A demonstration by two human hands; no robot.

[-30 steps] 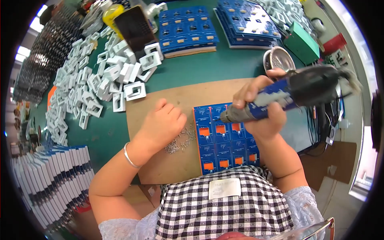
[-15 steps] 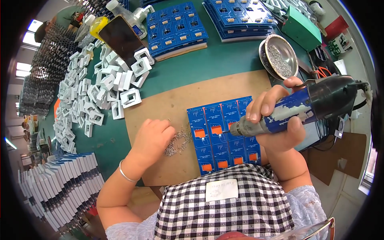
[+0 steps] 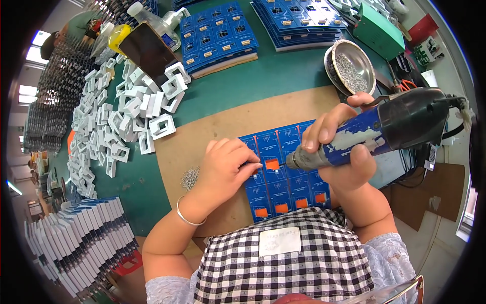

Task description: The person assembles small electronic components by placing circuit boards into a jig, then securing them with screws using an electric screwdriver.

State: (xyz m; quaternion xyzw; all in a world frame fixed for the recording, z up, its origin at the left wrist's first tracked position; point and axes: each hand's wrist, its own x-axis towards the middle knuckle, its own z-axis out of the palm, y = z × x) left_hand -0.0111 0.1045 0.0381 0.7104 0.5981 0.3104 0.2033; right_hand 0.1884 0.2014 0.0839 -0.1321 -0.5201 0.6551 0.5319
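My right hand is wrapped round a blue and black electric screwdriver, its nose pointing left over a blue circuit board panel. The panel has rows of cut-outs through which orange shows, and it lies on a brown board close to my apron. My left hand is over the panel's left edge, thumb and forefinger pinched together near one cut-out. Whatever the pinch holds is too small to make out. Beside that hand lies a pile of small screws, partly hidden by it.
White plastic frames are heaped at left, by a dark phone. Stacks of blue circuit boards stand at the back. A metal bowl of screws and a green box are at back right. The brown board covers the table's middle.
My left hand has moved right, from the loose screws to the panel's left edge, with its fingers pinched. The screwdriver's nose has shifted slightly left and up in my right hand.
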